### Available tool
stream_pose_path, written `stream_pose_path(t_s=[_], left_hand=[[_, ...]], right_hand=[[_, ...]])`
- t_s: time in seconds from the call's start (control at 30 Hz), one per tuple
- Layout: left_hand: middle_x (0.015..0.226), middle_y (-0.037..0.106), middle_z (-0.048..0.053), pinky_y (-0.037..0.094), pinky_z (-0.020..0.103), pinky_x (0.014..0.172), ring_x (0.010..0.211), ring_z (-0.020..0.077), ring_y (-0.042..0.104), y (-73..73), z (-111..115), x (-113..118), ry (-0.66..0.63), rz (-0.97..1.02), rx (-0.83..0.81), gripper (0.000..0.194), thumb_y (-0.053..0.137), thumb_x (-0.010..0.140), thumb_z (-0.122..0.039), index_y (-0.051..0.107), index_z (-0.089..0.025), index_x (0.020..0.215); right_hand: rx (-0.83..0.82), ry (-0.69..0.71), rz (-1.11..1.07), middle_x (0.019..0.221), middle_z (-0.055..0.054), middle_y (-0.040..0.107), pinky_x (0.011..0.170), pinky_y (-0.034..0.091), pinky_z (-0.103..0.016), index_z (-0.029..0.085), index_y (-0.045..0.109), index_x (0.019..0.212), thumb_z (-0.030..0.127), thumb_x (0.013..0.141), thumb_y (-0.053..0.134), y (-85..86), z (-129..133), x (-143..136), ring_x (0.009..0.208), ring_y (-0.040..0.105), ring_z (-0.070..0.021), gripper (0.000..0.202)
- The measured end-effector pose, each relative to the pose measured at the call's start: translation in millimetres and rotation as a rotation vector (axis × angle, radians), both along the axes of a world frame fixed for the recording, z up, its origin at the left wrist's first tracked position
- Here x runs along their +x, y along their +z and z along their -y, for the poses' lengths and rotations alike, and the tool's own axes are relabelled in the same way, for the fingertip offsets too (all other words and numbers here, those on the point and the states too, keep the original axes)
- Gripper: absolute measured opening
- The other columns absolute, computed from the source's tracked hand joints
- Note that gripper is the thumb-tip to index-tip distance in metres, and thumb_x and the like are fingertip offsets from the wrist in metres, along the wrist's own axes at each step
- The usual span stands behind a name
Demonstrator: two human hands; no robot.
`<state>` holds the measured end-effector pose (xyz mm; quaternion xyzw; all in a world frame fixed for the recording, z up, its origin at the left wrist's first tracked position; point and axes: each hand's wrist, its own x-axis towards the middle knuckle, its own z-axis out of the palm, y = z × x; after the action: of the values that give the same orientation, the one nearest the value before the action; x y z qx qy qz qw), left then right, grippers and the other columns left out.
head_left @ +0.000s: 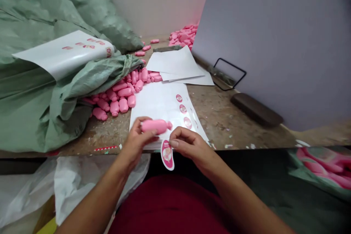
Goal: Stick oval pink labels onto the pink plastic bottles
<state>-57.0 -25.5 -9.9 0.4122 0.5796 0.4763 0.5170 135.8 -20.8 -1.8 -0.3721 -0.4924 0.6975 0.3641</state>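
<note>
My left hand (pixel 139 135) is closed around a pink plastic bottle (pixel 155 126), which lies sideways with its narrow neck pointing right. Between thumb and forefinger, my right hand (pixel 188 142) pinches the top of an oval pink-and-white sticker (pixel 168 155) that hangs below the bottle, apart from it. Under both hands lies a white sticker sheet (pixel 156 98) with a few oval stickers along its right side. Left of the sheet, a heap of similar pink bottles (pixel 123 104) spills from a green sack (pixel 65 106).
More pink pieces (pixel 183 36) are piled at the back by the wall. White papers (pixel 175 64) lie behind the sticker sheet. A grey panel (pixel 274 51) with a black wire frame (pixel 230 75) and dark bar (pixel 256 109) stands right. Another printed sheet (pixel 71 53) rests on the sack.
</note>
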Motion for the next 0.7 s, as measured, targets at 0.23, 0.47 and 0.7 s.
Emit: stream_pose_path(t_s=[0.23,0.47,0.7], left_hand=[[0.098,0.067,0.001,0.058,0.027,0.070,0.078,0.0149,0.068,0.9,28.5,36.4,-0.201,0.532,-0.289,0.056,0.088,0.062,-0.023,0.060,-0.023,0.111],[0.111,0.060,0.004,0.062,0.029,0.063,0.080,0.0130,0.064,8.5,26.7,29.6,-0.128,0.781,-0.313,0.049,0.074,0.084,-0.049,0.055,-0.025,0.122],[0.118,0.059,0.006,0.061,0.030,0.068,0.095,0.0191,0.064,12.5,30.0,27.6,-0.210,0.742,-0.274,0.065,0.069,0.077,-0.069,0.054,-0.026,0.124]], right_hand=[[0.006,-0.061,0.050,0.068,0.003,0.059,0.062,0.041,-0.026,0.021,0.065,0.073,0.045,0.075,0.078,0.7,-4.4,8.3,0.062,0.049,-0.0112,0.027],[0.131,-0.174,0.326,0.063,0.005,0.050,0.056,0.032,-0.028,0.022,0.071,0.085,0.046,0.077,0.072,-6.7,-6.4,15.3,0.059,0.043,-0.0122,0.026],[0.195,-0.135,0.465,0.057,0.006,0.046,0.055,0.031,-0.029,0.022,0.071,0.091,0.049,0.078,0.068,-0.4,-0.8,8.7,0.056,0.042,-0.0130,0.030]])
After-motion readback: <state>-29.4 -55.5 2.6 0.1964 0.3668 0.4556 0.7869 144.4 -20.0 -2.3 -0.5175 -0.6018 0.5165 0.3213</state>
